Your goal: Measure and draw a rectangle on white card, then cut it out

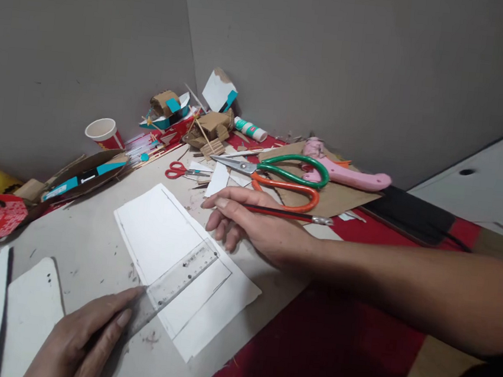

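Ruler on sheet, tools behind

The ruler lies across the sheet; the large scissors lie behind it, the cup far left.
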Motion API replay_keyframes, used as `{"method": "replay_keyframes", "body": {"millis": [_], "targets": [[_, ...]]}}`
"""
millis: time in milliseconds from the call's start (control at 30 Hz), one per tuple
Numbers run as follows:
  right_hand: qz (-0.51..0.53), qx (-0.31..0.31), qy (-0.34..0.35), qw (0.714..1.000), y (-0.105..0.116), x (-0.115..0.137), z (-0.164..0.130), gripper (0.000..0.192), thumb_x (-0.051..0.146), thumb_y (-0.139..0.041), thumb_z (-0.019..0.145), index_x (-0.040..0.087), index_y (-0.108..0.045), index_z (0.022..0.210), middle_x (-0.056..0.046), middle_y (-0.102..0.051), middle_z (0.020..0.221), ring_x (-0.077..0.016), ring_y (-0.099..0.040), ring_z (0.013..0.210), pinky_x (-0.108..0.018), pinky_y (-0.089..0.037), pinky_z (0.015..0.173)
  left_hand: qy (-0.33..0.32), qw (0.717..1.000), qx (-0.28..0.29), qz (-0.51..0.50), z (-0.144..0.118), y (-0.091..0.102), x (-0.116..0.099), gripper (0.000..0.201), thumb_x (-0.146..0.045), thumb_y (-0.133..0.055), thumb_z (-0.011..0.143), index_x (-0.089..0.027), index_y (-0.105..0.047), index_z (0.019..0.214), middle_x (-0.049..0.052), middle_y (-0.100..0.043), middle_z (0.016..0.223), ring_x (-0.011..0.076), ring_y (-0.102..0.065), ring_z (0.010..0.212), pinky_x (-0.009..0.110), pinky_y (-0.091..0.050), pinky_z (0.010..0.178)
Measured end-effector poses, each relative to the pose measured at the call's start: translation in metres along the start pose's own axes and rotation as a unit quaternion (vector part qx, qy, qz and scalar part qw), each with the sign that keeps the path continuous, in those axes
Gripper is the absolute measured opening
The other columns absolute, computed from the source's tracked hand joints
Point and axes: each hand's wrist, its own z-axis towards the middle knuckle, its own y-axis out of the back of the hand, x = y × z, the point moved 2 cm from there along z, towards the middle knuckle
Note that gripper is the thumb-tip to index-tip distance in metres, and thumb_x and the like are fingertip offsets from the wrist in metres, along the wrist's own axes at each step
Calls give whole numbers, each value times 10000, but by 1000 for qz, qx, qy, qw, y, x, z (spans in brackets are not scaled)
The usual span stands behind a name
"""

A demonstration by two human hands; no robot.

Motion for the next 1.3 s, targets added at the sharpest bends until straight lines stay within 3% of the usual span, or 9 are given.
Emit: {"method": "replay_keyframes", "body": {"millis": [500,867,1033,1167,1233,1300], "targets": [[-46,-1,-3,999,0,-4,-5,185,316,-552,945,173,-669,965,-37,-686,764,-109,-618,583,-187,-533,477,7,999,-9,-35,8,3,-14,294,-200,-481,941,-221,-637,1190,44,-773,1022,150,-737,880,252,-616,718],[-63,-11,11,998,-4,-5,-7,208,366,-623,898,171,-679,944,-51,-688,768,-133,-626,628,-194,-532,480,3,996,-22,-85,4,-1,-12,361,-144,-513,908,-238,-636,1234,34,-766,911,133,-715,774,231,-572,645],[-63,-21,25,997,-5,-4,-9,227,385,-632,893,177,-678,970,-46,-685,769,-131,-625,612,-207,-532,487,107,983,-55,-137,1,5,-6,263,-250,-564,908,-297,-705,1125,27,-778,1008,175,-732,867,280,-590,740],[-56,-31,38,997,-7,-1,-12,255,399,-653,881,183,-676,1014,-45,-688,773,-138,-631,620,-226,-532,496,223,950,-108,-188,-7,8,4,209,-369,-595,907,-302,-710,1068,-6,-768,847,124,-682,662,208,-544,573],[-59,-25,39,997,-8,0,-13,263,398,-648,884,183,-675,1032,-46,-690,778,-138,-631,615,-232,-532,496,245,936,-120,-224,-10,7,3,208,-375,-585,919,-295,-674,1089,-22,-740,780,106,-657,629,184,-521,551],[-65,-26,42,997,-9,0,-13,258,391,-632,894,179,-669,1037,-47,-690,780,-135,-627,609,-233,-532,497,229,936,-120,-241,-9,7,-3,184,-346,-561,938,-294,-633,1099,-28,-735,795,105,-676,682,177,-531,598]]}}
